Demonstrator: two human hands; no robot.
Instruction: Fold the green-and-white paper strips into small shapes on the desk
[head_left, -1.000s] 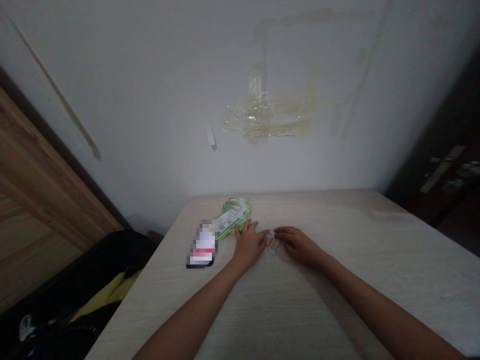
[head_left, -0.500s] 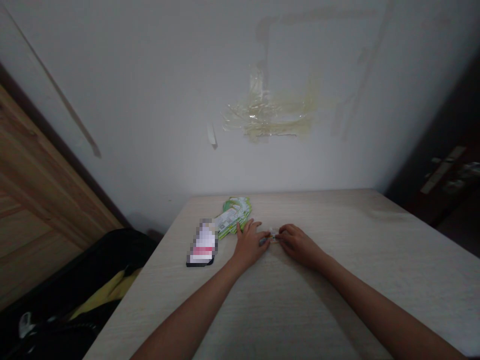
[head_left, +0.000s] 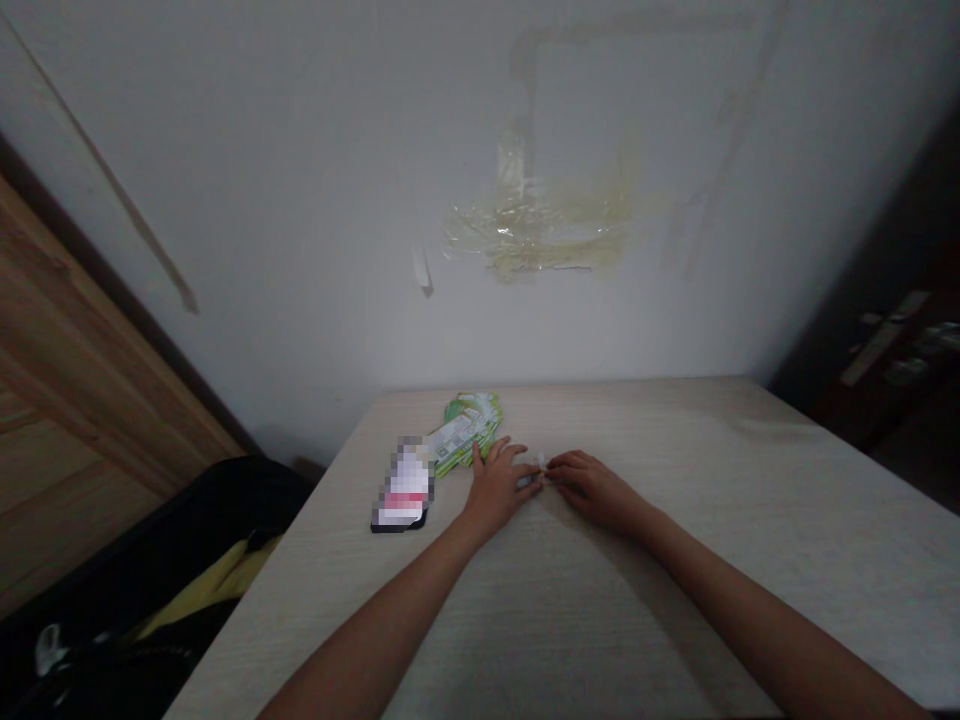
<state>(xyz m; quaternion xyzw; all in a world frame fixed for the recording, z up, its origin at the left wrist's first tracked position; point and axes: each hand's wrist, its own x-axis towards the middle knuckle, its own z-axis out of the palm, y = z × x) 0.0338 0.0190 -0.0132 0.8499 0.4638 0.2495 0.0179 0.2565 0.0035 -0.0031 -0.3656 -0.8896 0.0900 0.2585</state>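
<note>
A small, clear plastic piece (head_left: 541, 466) is between my two hands on the table; its kind is too small and dim to make out, and the fingers partly cover it. My left hand (head_left: 500, 485) pinches its left side with thumb and forefinger, while the other fingers spread over the tabletop. At its right side, the fingertips of my right hand (head_left: 589, 482) are drawn together on the same piece. Just beyond my left hand lies a fanned pile of green and white printed packets or cards (head_left: 466, 430).
Left of the pile, a phone (head_left: 405, 490) with a blurred-out screen lies on the pale wooden table (head_left: 675, 440). The table meets a wall (head_left: 300, 200) bearing peeling clear tape (head_left: 536, 235). A dark bag with yellow cloth (head_left: 202, 590) sits beyond the table's left edge.
My right hand has shifted slightly left, so its fingertips are closer to my left hand and cover more of the clear piece. My left hand stays nearly in place.
</note>
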